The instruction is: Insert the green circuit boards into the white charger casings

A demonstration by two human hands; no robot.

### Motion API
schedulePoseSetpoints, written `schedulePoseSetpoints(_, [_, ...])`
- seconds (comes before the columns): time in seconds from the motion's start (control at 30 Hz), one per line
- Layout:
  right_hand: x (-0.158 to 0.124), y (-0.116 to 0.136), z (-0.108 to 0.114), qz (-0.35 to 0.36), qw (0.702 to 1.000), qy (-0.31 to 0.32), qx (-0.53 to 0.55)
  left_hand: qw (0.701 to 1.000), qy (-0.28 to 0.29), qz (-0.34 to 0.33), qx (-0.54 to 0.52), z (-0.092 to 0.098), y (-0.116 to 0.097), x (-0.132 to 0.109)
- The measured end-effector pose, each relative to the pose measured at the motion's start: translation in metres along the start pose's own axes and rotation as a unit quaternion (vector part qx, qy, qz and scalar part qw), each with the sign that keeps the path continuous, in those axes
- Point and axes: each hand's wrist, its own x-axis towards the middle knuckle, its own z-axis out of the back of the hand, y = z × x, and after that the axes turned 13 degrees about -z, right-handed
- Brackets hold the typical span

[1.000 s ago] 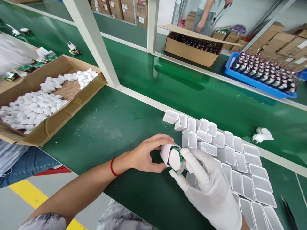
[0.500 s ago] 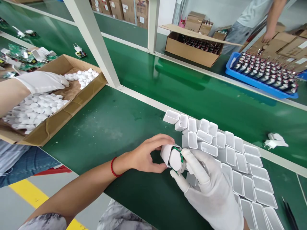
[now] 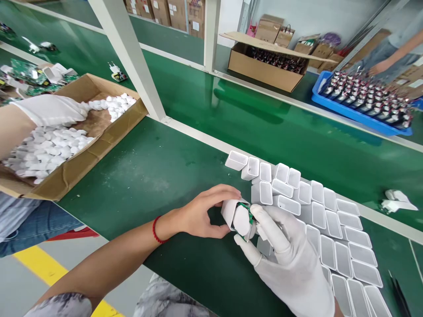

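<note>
On green bench point(image 3: 158, 176) | shelf frame behind point(image 3: 132, 57) | both hands grasp white shell point(image 3: 231, 211)

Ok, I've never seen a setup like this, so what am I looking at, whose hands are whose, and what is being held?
There is no machine here: a person works with two hands, and the one picture comes from a camera on that person's head, looking forward and down. The bare left hand grips a white plastic shell. The gloved right hand holds a white cap with a green circuit board at the shell's opening. Beside them, on the green table, empty white shells lie in rows. At the left, a co-worker's gloved hand reaches into a cardboard box of small white parts. Farther back are a blue tray of dark components and another cardboard box.
</note>
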Motion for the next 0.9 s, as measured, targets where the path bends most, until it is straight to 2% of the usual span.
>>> schedulePoseSetpoints(0.4, [-0.001,0.0,-0.004,-0.011,0.999,0.038,0.01,1.0,0.012,-0.006,0.02,0.001,-0.002,0.003])
schedulePoseSetpoints(0.57, [-0.005,-0.003,-0.011,0.014,0.997,0.031,-0.063,1.0,0.019,-0.001,0.019,-0.002,0.0,0.0])
schedulePoseSetpoints(0.63, [-0.006,-0.003,-0.009,0.016,0.998,0.008,-0.059,1.0,-0.002,0.03,-0.009,-0.005,0.002,-0.003])
schedulePoseSetpoints(0.7, [-0.006,-0.001,-0.004,-0.01,0.998,-0.045,-0.044,0.996,-0.046,0.058,-0.057,-0.009,0.003,-0.004])
schedulePoseSetpoints(0.77, [-0.007,0.001,0.0,-0.055,0.992,-0.109,-0.043,0.987,-0.102,0.052,-0.112,-0.012,0.003,-0.003])
schedulePoseSetpoints(0.8, [-0.009,0.002,0.001,-0.087,0.989,-0.117,-0.04,0.982,-0.126,0.04,-0.133,-0.013,0.004,-0.002])
schedulePoseSetpoints(0.83, [-0.01,0.002,0.001,-0.121,0.988,-0.096,-0.03,0.979,-0.142,0.029,-0.146,-0.013,0.004,-0.002])
schedulePoseSetpoints(0.9, [-0.012,0.002,-0.002,-0.179,0.983,0.025,0.027,0.978,-0.157,0.005,-0.134,-0.014,0.004,-0.001])
